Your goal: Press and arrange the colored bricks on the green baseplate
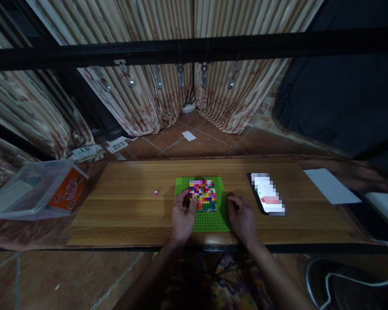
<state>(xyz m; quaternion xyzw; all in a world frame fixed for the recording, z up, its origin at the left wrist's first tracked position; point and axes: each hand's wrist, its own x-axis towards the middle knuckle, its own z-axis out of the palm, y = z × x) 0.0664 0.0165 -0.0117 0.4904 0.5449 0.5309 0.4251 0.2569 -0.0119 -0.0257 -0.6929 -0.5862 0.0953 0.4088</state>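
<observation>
A square block of many-coloured toy bricks (203,193) stands on a green studded baseplate (213,221) on the wooden table. My left hand (183,215) is at the block's left side, its thumb along the near left corner and its fingers bent at the left edge. Beside the baseplate's right edge, my right hand (242,215) is curled with thumb and fingers drawn together. Whatever may be between those fingertips is hidden. A tiny pink and white piece (155,193) lies on the tabletop, left of the baseplate.
A phone (268,194) lies right of my right hand on the wooden table (126,219). At the left stands a clear plastic bin (35,211) with an orange box (68,189). White paper (331,185) lies at the right; a pale cable (358,282) runs below.
</observation>
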